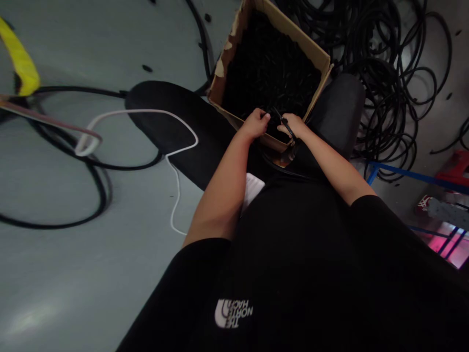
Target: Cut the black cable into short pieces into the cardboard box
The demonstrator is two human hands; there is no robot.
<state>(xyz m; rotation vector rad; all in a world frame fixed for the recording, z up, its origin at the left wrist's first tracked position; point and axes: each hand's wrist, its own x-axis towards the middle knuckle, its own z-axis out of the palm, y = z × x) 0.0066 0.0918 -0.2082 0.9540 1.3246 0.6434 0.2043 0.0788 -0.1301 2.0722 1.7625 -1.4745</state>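
Observation:
My left hand (257,123) is closed, thumb and fingers pinching a dark end that looks like black cable. Just to its right, my right hand (294,125) is wrapped round a slim black tool (288,128), perhaps cutters; its exact kind is too dark to make out. Both hands are over the near edge of an open cardboard box (318,54) between my knees. Many short black pieces (271,63) fill the box. A length of black cable (289,172) crosses my lap below the box.
Tangled black cable (388,63) lies on the floor at the right, with loose loops (100,195) at the left. A white cord (179,190) drapes over my left thigh near a white object (252,188). A blue frame (414,176) stands at the right.

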